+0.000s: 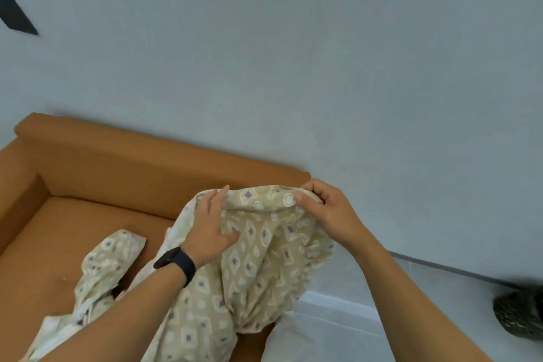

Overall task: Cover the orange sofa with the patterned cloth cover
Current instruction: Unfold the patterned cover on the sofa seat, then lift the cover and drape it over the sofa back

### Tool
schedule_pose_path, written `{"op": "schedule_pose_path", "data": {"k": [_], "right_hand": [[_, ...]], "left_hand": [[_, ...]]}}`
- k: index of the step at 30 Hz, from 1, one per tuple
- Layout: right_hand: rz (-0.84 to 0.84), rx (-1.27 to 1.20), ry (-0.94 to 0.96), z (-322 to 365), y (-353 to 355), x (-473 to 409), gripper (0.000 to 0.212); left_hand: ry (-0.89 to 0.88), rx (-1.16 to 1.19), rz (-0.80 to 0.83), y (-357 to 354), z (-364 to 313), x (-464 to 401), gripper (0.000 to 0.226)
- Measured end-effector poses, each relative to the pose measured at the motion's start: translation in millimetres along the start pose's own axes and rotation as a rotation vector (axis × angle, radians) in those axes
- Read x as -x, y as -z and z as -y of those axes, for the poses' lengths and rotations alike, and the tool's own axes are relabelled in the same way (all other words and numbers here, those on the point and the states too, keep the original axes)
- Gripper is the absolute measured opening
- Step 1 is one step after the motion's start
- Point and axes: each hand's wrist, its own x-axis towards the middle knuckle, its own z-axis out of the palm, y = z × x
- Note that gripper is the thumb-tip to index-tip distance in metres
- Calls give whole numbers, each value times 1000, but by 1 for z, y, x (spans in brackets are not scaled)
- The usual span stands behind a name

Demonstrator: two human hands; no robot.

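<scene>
Both forearms reach in from the bottom edge over the patterned cloth cover [249, 258], which lies bunched on the right end of the orange sofa [102, 173]. Right hand [326, 211] pinches the cover's top hem at the sofa's back right corner, nearest the spot to be capped. Left hand [210, 226], fingers spread flat, presses on the fabric just beside it. Leftward, seat and backrest run long and bare; a loose fold [108, 261] trails there. Nothing blocks the corner except the wall [293, 53] close behind.
</scene>
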Motion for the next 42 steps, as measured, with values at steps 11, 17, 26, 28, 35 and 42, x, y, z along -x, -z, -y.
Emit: {"op": "schedule_pose_path", "data": {"k": [11,17,26,28,35,42], "right_hand": [[-16,-87,-79,-37,121,-148,15],[-384,410,-13,-96,134,-172,13],[-538,790,-72,-169,87,-194,37],[-483,810,-132,-179,67,-183,31],[124,793,-26,-184,-23,-129,16],[302,726,147,-129,-119,-97,23]], "left_hand": [[449,-391,116,-18,-8,-138,11],[217,-232,-494,72,-83,-253,10],[281,15,-283,0,-66,-225,95],[340,20,-179,-9,-42,-191,89],[507,-28,138,-28,39,-32,50],[640,145,-36,3,64,72,32]]}}
